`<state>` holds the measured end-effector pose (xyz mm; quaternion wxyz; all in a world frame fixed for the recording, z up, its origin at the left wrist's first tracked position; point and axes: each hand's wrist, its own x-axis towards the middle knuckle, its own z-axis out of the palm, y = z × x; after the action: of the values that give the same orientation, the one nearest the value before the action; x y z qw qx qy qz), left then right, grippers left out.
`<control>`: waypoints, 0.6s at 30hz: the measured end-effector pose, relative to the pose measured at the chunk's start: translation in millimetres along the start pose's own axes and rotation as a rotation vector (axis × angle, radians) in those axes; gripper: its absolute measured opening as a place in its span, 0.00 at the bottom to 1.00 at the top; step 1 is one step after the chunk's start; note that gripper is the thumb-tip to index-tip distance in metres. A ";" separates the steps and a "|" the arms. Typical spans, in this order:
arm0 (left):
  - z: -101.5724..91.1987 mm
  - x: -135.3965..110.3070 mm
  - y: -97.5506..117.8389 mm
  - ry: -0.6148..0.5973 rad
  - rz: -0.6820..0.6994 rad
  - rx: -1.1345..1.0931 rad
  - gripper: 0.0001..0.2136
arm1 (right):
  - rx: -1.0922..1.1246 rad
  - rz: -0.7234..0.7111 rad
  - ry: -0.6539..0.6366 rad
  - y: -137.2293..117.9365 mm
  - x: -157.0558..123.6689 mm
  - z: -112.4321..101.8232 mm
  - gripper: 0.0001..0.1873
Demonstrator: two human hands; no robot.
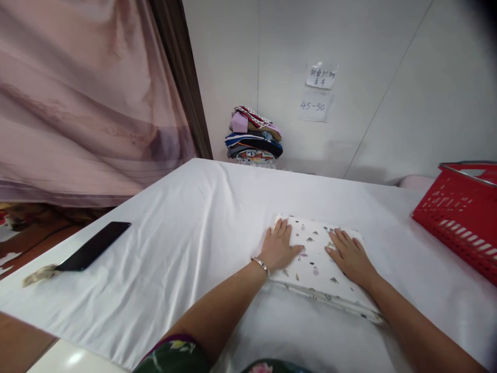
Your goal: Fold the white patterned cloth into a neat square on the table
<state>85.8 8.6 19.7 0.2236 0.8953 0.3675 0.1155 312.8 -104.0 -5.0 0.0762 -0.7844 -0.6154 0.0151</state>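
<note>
Cloth (314,277) lies folded on the sheet (174,233), toward the view's four o'clock. Left hand (278,246) and right hand (352,259) rest flat on it, fingers released and outstretched. From it, a phone (97,246) lies at nine o'clock, a basket (462,210) at two, stacked fabric (254,140) at eleven.

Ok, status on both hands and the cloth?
Left hand, right hand: palms down on patterned cloth. Cloth folded. Red basket to the right, apart.

I face pale wall (368,31) at twelve o'clock, paper signs (313,106) at one; pink curtain (77,93) at ten; white-clothed surface (174,223), eight to four.
</note>
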 end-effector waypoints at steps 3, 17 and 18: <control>-2.6 -0.3 2.1 -0.007 -0.014 -0.031 0.33 | -0.005 0.006 -0.012 -3.9 -1.4 -3.2 0.30; -25.8 34.5 -25.0 0.057 -0.466 -0.301 0.27 | 0.573 0.594 0.075 60.7 14.6 -32.0 0.38; -27.1 39.0 -25.7 0.024 -0.484 -0.302 0.27 | 0.619 0.611 0.073 60.9 14.0 -32.6 0.40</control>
<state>87.6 61.0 32.5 0.3710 0.7368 0.5517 0.1229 378.7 -107.8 19.8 0.3216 -0.8706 -0.3184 0.1929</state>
